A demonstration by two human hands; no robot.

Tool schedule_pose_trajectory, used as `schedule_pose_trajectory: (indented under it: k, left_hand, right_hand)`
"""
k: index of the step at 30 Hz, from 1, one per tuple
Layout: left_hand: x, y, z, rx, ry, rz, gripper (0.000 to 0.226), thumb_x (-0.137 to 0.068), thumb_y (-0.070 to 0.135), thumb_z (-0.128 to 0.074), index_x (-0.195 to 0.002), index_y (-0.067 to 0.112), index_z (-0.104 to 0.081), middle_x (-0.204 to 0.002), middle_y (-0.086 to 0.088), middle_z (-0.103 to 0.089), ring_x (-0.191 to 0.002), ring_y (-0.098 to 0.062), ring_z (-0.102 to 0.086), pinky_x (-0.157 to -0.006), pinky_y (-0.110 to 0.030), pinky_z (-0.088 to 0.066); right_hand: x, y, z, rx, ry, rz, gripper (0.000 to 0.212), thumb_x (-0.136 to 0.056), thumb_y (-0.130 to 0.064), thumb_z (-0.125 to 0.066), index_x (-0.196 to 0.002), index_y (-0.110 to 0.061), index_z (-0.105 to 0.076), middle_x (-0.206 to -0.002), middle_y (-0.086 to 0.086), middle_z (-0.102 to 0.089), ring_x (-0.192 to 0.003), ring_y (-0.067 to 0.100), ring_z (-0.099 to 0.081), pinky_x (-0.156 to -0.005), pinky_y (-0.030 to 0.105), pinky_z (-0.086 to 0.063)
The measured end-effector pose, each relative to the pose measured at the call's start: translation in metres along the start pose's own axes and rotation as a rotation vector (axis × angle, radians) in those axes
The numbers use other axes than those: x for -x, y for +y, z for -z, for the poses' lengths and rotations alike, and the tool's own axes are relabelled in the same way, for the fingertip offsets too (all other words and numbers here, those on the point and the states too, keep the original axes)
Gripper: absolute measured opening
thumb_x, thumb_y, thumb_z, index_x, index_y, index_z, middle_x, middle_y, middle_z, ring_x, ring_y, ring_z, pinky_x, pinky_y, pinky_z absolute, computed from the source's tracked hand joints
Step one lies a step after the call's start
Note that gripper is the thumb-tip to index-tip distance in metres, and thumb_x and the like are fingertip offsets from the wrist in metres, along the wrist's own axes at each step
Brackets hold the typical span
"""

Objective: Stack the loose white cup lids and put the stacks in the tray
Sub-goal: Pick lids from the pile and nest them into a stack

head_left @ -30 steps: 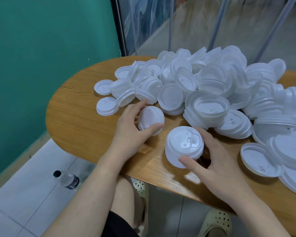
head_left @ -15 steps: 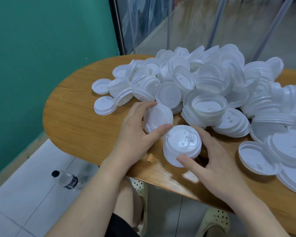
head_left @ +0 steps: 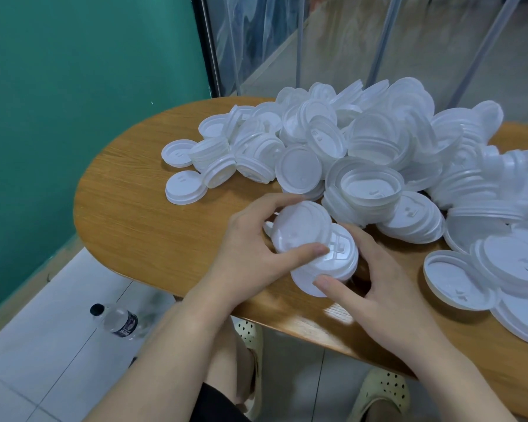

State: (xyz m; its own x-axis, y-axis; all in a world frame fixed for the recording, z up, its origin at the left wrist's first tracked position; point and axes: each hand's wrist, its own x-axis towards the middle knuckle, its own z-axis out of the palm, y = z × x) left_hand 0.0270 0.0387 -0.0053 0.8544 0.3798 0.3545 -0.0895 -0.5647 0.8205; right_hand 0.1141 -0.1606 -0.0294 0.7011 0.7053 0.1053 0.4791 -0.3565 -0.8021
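My left hand [head_left: 244,257] grips a small tilted bunch of white lids [head_left: 301,228], thumb below and fingers over its top. That bunch overlaps the top of a short stack of lids [head_left: 333,263] standing on the wooden table [head_left: 141,214]. My right hand [head_left: 375,290] holds this stack from the right, thumb on its near side. A big heap of loose white lids [head_left: 363,141] covers the table behind and to the right. No tray is in view.
Single lids [head_left: 182,187] lie at the heap's left edge. Larger flat lids [head_left: 457,280] lie at the right near the table's front edge. A water bottle [head_left: 115,321] lies on the tiled floor below. A green wall stands on the left.
My left hand has carried its bunch of lids rightward and up, from beside the stack to over the stack's top. My right hand has kept its hold on the stack.
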Motion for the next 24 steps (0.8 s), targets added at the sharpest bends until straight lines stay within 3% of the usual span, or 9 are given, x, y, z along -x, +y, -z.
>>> schedule_pose_trajectory:
  k: [6,15,24]
  left_hand:
    - [0.004,0.01,-0.015,-0.042,-0.124,0.005,0.069,-0.067,0.057,-0.085,-0.128,0.027,-0.07,-0.122,0.021,-0.068,-0.124,-0.001,-0.058,-0.094,-0.011,-0.04]
    - [0.002,0.011,-0.022,-0.016,-0.166,0.048,0.068,-0.064,0.054,-0.088,-0.127,0.033,-0.07,-0.123,0.021,-0.066,-0.127,-0.004,-0.053,-0.102,-0.018,-0.041]
    - [0.001,0.011,-0.022,0.024,-0.232,0.117,0.064,-0.07,0.042,-0.093,-0.128,0.035,-0.069,-0.122,0.021,-0.065,-0.125,0.0,-0.053,-0.104,-0.02,-0.042]
  right_hand:
    - [-0.001,-0.004,0.0,-0.087,0.017,0.048,0.073,-0.073,-0.066,-0.073,-0.14,-0.052,-0.047,-0.131,-0.027,-0.061,-0.124,0.002,-0.056,-0.099,0.034,-0.049]
    - [-0.001,-0.006,0.0,-0.095,0.036,0.072,0.072,-0.073,-0.066,-0.08,-0.137,-0.049,-0.052,-0.128,-0.034,-0.061,-0.123,-0.006,-0.055,-0.092,0.01,-0.041]
    - [-0.001,-0.007,-0.001,-0.119,0.044,0.064,0.071,-0.066,-0.068,-0.078,-0.13,-0.052,-0.052,-0.12,-0.028,-0.064,-0.114,-0.001,-0.06,-0.086,0.02,-0.048]
